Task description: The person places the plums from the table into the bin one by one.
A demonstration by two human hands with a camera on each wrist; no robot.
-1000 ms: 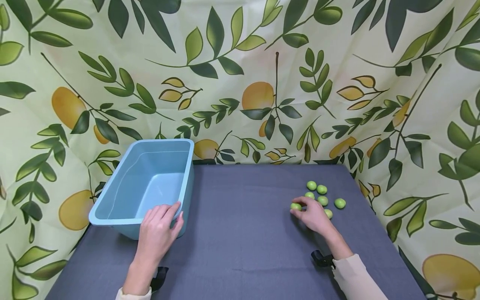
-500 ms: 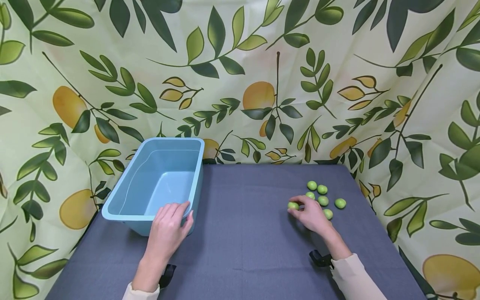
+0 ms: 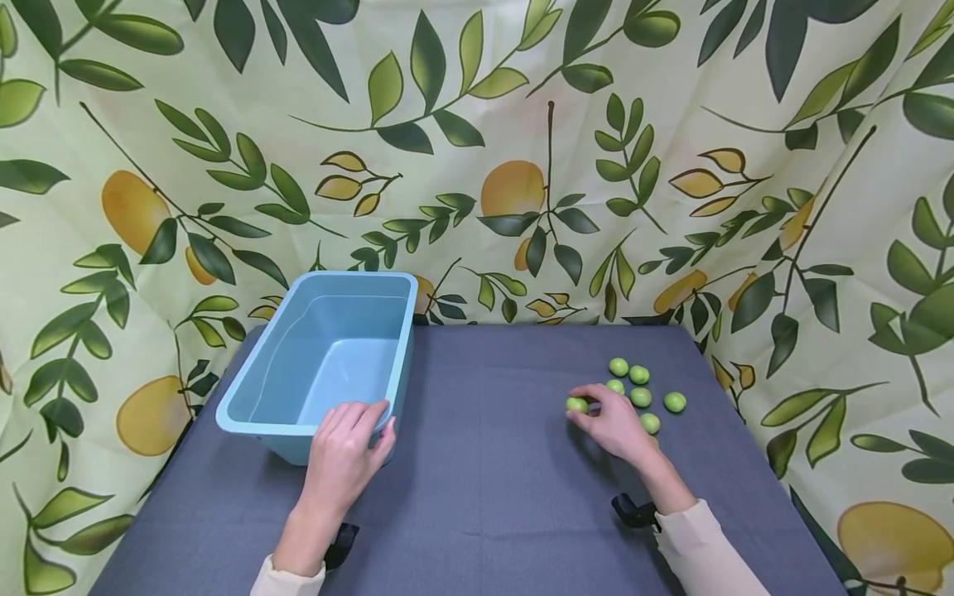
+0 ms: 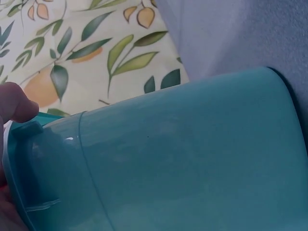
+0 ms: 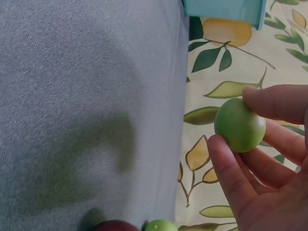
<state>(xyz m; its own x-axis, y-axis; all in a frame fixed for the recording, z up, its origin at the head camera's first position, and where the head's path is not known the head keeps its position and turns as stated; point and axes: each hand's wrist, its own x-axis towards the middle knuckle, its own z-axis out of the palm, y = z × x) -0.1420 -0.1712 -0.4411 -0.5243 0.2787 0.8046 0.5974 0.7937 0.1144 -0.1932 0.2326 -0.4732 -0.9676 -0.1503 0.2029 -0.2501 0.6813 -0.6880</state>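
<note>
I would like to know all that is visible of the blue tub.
The blue tub is deep and rectangular with rounded corners, walls narrowing towards the base, and a rim. It looks like smooth, slightly glossy plastic, with a thin line below the rim. It stands upright, open-topped, at the left side of the cloth-covered table; no contents show inside. The left hand grips its rim at the near right corner.
</note>
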